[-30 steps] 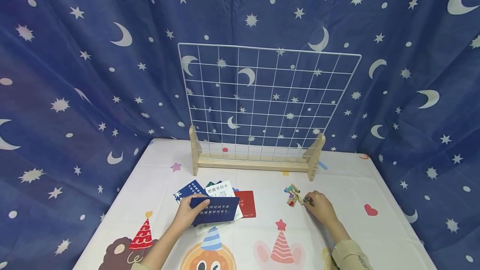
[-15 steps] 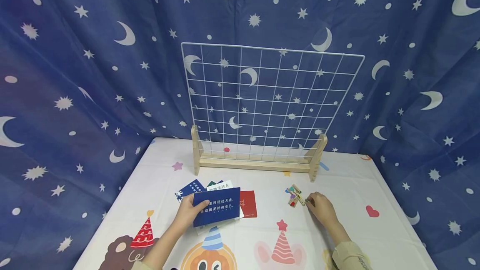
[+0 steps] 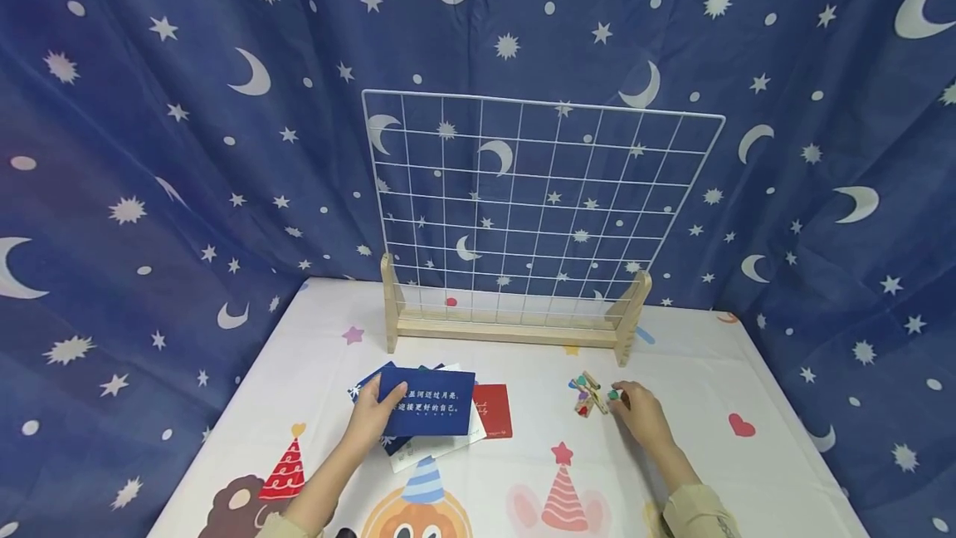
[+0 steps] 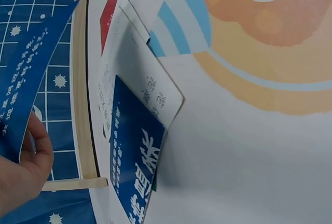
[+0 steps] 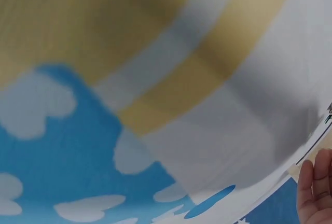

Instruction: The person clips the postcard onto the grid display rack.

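Observation:
My left hand (image 3: 371, 415) grips a dark blue card (image 3: 433, 403) with white writing by its left side, thumb on the front. Under it lie a white card (image 3: 441, 448), a red card (image 3: 495, 411) and another blue card (image 4: 136, 151), overlapping on the table. My right hand (image 3: 641, 413) pinches a small clothespin with a green decoration (image 3: 614, 394) at its fingertips; most of the clothespin is hidden by the fingers. Just left of that hand is a little pile of wooden clothespins (image 3: 588, 397) with coloured hearts. The right wrist view catches only some fingers at its edge.
Behind the cards stands a white wire grid (image 3: 523, 206) in a wooden base (image 3: 508, 330). A white tablecloth (image 3: 777, 471) with cartoon prints covers the table. A blue curtain (image 3: 187, 148) with moons and stars hangs around the back and sides.
The blue card in my left hand has tilted up to face the camera and shifted slightly up. The right hand stays by the pile, and the green decoration has come into view at its fingertips.

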Action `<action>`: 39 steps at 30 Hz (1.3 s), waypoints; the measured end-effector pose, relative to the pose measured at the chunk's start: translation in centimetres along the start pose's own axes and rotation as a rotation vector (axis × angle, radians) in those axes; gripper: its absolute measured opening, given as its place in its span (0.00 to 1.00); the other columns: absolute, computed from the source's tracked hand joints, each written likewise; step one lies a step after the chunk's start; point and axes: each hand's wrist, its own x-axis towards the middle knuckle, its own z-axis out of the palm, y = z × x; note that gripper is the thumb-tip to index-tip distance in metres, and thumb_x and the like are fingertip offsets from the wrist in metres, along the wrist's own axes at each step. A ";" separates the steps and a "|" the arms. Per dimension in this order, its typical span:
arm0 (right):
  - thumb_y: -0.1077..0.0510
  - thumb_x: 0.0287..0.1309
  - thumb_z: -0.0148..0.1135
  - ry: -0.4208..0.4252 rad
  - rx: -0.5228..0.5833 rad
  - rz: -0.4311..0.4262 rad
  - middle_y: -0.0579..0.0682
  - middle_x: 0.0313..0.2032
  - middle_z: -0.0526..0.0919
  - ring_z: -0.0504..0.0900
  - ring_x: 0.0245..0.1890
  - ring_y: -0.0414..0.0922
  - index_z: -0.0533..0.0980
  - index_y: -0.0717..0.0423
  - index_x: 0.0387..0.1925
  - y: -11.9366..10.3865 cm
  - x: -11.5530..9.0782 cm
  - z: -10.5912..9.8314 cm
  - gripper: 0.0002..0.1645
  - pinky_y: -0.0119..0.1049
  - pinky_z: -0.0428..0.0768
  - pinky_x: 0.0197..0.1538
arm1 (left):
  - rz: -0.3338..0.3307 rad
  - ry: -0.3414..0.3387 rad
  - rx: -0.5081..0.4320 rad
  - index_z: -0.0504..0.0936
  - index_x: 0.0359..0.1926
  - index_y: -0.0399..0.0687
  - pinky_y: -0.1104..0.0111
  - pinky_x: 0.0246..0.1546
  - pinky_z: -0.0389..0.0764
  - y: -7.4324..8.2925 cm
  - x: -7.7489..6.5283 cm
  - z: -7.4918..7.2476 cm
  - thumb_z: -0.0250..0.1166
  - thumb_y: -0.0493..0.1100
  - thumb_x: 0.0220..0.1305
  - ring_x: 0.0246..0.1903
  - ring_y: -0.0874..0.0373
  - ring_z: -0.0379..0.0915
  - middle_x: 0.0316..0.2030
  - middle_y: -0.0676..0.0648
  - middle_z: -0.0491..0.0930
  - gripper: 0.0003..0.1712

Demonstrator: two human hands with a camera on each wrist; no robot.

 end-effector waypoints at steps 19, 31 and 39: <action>0.67 0.52 0.65 -0.054 0.257 0.113 0.54 0.24 0.81 0.75 0.20 0.41 0.79 0.66 0.34 -2.0 -0.1 -1.1 0.06 0.26 0.73 0.23 | 0.011 0.001 -0.119 0.72 0.55 0.31 0.64 0.37 0.85 1.4 1.2 0.1 0.60 0.33 0.63 0.39 0.45 0.83 0.43 0.32 0.82 0.20; 0.69 0.53 0.63 -0.006 0.212 0.044 0.61 0.35 0.84 0.79 0.31 0.46 0.80 0.69 0.39 -4.8 0.4 -1.8 0.10 0.28 0.76 0.32 | 0.026 0.062 -0.116 0.74 0.50 0.30 0.67 0.35 0.85 2.0 1.8 -1.0 0.61 0.34 0.62 0.35 0.48 0.85 0.40 0.32 0.83 0.16; 0.69 0.49 0.66 0.019 0.223 0.012 0.51 0.26 0.77 0.68 0.24 0.37 0.82 0.66 0.35 -6.4 0.9 -2.0 0.09 0.25 0.69 0.27 | 0.042 0.069 -0.105 0.75 0.49 0.29 0.66 0.35 0.85 2.5 2.3 -1.5 0.62 0.34 0.61 0.36 0.46 0.84 0.41 0.31 0.83 0.17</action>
